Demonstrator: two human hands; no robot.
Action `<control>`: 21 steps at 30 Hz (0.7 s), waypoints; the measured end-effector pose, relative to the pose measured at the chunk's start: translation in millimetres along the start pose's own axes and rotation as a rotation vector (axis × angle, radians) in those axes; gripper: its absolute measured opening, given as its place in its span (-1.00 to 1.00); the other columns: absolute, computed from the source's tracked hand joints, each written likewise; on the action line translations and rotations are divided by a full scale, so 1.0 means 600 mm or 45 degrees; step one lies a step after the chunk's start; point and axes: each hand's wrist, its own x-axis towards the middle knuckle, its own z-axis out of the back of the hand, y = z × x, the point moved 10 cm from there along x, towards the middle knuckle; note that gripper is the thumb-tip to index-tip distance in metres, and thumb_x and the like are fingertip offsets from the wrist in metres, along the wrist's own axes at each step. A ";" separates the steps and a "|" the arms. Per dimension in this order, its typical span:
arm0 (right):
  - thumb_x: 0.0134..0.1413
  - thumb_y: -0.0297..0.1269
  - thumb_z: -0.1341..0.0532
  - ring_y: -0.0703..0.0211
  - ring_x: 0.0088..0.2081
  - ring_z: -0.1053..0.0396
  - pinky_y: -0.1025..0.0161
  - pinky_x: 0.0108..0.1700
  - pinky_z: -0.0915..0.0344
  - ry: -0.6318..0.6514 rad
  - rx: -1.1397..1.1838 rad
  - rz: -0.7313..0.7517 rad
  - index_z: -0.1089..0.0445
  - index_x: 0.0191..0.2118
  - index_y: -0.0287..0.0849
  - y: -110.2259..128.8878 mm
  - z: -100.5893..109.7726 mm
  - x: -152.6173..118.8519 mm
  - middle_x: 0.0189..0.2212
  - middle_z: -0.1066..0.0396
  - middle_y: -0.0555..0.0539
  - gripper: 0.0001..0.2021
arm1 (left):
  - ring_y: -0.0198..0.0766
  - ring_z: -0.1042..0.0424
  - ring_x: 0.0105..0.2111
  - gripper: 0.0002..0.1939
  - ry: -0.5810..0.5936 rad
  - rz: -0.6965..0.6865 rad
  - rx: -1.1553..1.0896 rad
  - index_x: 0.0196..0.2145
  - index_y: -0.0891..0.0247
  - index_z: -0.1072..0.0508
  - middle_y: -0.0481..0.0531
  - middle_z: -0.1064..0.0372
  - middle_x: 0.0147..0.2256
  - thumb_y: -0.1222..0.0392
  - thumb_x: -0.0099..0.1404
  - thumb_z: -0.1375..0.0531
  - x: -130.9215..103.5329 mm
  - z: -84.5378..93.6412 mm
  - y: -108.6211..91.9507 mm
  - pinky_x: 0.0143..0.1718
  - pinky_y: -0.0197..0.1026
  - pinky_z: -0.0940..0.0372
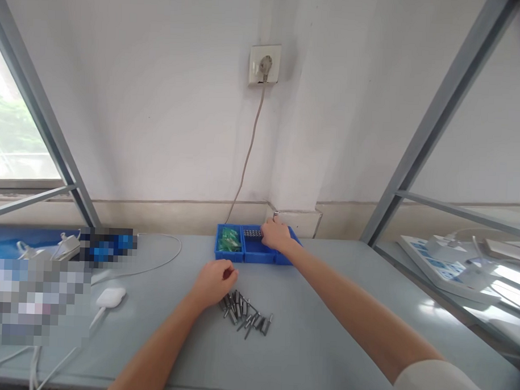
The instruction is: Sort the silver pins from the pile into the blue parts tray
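My right hand [276, 235] reaches over the middle and right compartments of a blue plastic bin set [260, 257] by the wall. Its fingers are closed, and a small silvery metal part [276, 214] shows at the fingertips. A row of metal parts [252, 233] lies along the back of the middle compartment. Green packaged items [229, 239] fill the left one. My hand hides much of the right compartment. My left hand [216, 281] rests curled on the table beside a loose pile of metal pin-like parts [239, 308]; whatever its fingers hold, if anything, is hidden.
A white charger [110, 297] with cables lies on the grey table [314, 345] at the left. Power strips [445, 267] stand at the right, beyond a grey metal frame post [392, 188]. Behind the bins, a cord [250, 143] hangs from a wall socket [264, 64].
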 end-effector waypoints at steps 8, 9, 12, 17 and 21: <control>0.07 -0.47 -0.16 -0.20 0.13 -0.07 0.02 -0.03 -0.18 -0.013 -0.039 -0.033 -0.48 -0.14 -0.25 -0.002 -0.003 0.004 0.00 -0.28 -0.34 -0.77 | -0.30 -0.19 -0.50 -0.72 0.015 0.006 0.002 -0.55 0.24 -0.24 -0.07 -0.28 -0.51 0.13 0.31 -0.05 -0.002 0.002 -0.005 -0.48 -0.24 0.02; 0.07 -0.47 -0.16 -0.19 0.13 -0.07 0.02 -0.03 -0.19 -0.018 -0.044 -0.036 -0.48 -0.14 -0.25 -0.003 -0.003 0.005 0.00 -0.28 -0.34 -0.76 | -0.31 -0.19 -0.50 -0.72 0.014 0.005 0.006 -0.55 0.24 -0.23 -0.07 -0.28 -0.51 0.14 0.31 -0.05 -0.002 0.002 -0.005 -0.48 -0.24 0.02; 0.07 -0.45 -0.17 -0.19 0.12 -0.07 0.02 -0.04 -0.19 -0.028 -0.058 -0.040 -0.47 -0.13 -0.25 -0.003 -0.003 0.005 0.01 -0.28 -0.34 -0.76 | -0.31 -0.19 -0.50 -0.72 0.017 0.009 0.013 -0.55 0.24 -0.21 -0.07 -0.28 -0.52 0.13 0.31 -0.05 -0.002 0.000 -0.003 -0.47 -0.25 0.04; 0.08 -0.44 -0.17 -0.19 0.12 -0.07 0.03 -0.05 -0.19 -0.034 -0.078 -0.042 -0.46 -0.10 -0.26 -0.001 -0.001 0.004 0.02 -0.27 -0.34 -0.75 | -0.31 -0.19 -0.50 -0.71 0.018 -0.001 0.012 -0.55 0.24 -0.20 -0.07 -0.29 -0.51 0.13 0.31 -0.06 -0.001 -0.001 -0.003 -0.47 -0.26 0.05; 0.09 -0.41 -0.19 -0.19 0.12 -0.06 0.03 -0.04 -0.17 -0.030 -0.081 -0.052 -0.46 -0.09 -0.26 -0.001 -0.002 0.006 0.02 -0.26 -0.34 -0.75 | -0.31 -0.21 -0.49 -0.72 0.006 -0.013 0.033 -0.54 0.25 -0.23 -0.06 -0.32 -0.50 0.14 0.32 -0.06 -0.001 -0.001 -0.003 -0.46 -0.26 0.04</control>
